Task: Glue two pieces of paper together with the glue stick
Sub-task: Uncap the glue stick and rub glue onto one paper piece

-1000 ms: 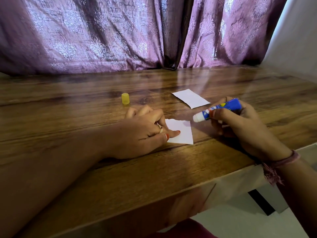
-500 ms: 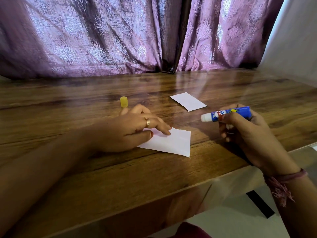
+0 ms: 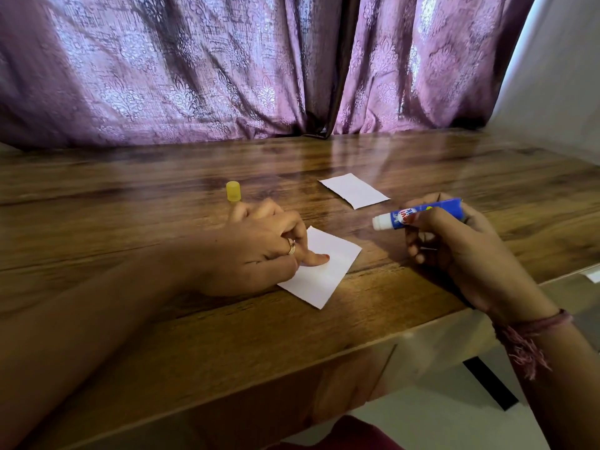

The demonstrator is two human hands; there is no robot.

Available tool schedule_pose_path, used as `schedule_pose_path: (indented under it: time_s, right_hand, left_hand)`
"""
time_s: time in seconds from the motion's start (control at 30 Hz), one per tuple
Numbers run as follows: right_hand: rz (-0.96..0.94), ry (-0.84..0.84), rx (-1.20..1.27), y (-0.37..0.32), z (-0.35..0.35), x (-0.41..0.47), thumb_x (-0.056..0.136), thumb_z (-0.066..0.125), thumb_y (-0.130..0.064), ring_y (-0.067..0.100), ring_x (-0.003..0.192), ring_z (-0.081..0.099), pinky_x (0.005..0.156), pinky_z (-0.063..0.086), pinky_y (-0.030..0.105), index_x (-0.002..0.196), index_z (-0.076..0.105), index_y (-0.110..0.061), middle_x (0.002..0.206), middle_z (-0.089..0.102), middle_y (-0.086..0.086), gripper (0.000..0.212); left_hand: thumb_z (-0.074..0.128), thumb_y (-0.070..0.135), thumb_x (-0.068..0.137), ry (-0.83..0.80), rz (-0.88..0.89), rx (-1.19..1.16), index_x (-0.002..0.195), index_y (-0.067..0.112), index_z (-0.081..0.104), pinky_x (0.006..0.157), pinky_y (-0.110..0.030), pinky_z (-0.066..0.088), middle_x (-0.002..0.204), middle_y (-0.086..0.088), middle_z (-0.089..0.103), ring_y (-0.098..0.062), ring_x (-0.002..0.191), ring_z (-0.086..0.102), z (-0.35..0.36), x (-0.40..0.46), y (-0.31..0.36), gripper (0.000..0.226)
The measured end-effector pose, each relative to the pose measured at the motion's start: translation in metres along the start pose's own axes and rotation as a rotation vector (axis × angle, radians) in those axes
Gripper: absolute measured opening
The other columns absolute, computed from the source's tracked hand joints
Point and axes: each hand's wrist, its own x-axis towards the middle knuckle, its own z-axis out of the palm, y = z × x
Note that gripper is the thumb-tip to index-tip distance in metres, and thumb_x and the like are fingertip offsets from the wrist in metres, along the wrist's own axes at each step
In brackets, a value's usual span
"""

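Since half a second ago my left hand [image 3: 259, 251] has turned the near paper [image 3: 324, 271] a little, so its long side now runs more toward 1 o'clock, and my right hand [image 3: 454, 248] has kept the glue stick [image 3: 418, 214] in the air at almost the same place. My left hand lies on the counter [image 3: 162, 336], and its thumb presses flat on the near paper while the other fingers are loosely bent at the paper's edge; it holds nothing inside. My right hand is curled around the blue body of the glue stick, with the white tip pointing to 9 o'clock, above the counter and not touching the paper. The near paper lies flat at the centre, close to the counter's front edge. The second paper [image 3: 354, 190] lies flat at 1 o'clock from it, well apart. The yellow cap [image 3: 233, 190] stands upright at 11 o'clock, just behind my left knuckles. Behind the counter, at 12 o'clock, hangs a purple curtain [image 3: 194, 76].
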Motion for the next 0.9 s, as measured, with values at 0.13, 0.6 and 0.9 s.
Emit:
schedule_pose_path:
  time_s: [0.13, 0.6, 0.9]
  right_hand:
    - [0.029, -0.003, -0.002, 0.001, -0.001, 0.002, 0.086, 0.060, -0.012, 0.009, 0.046, 0.052, 0.043, 0.043, 0.017, 0.075, 0.065, -0.019, 0.053, 0.058, 0.000, 0.015]
    - [0.047, 0.046, -0.234, 0.002, 0.013, 0.011, 0.076, 0.066, -0.012, 0.013, 0.042, 0.052, 0.041, 0.043, 0.021, 0.068, 0.057, -0.010, 0.051, 0.059, 0.002, 0.012]
    - [-0.017, 0.043, -0.423, 0.009, 0.015, 0.012, 0.075, 0.071, -0.021, 0.015, 0.047, 0.055, 0.047, 0.045, 0.027, 0.072, 0.062, -0.008, 0.052, 0.062, 0.003, 0.016]
  left_hand:
    - [0.019, 0.048, 0.087, 0.091, -0.044, -0.020, 0.128, 0.046, 0.050, 0.100, -0.047, 0.007, 0.113, 0.020, 0.042, 0.007, 0.112, 0.021, 0.006, 0.000, -0.004, 0.051]
    - [0.042, 0.028, 0.090, 0.371, 0.063, -0.205, 0.121, 0.071, 0.026, 0.099, -0.019, -0.003, 0.126, 0.056, 0.024, 0.030, 0.119, 0.010, 0.023, 0.005, -0.014, 0.054]
    - [0.035, 0.042, 0.089, 0.234, 0.033, -0.279, 0.108, 0.074, 0.031, 0.096, -0.009, -0.003, 0.117, 0.063, 0.020, 0.037, 0.108, 0.005, 0.015, 0.003, -0.012, 0.038]
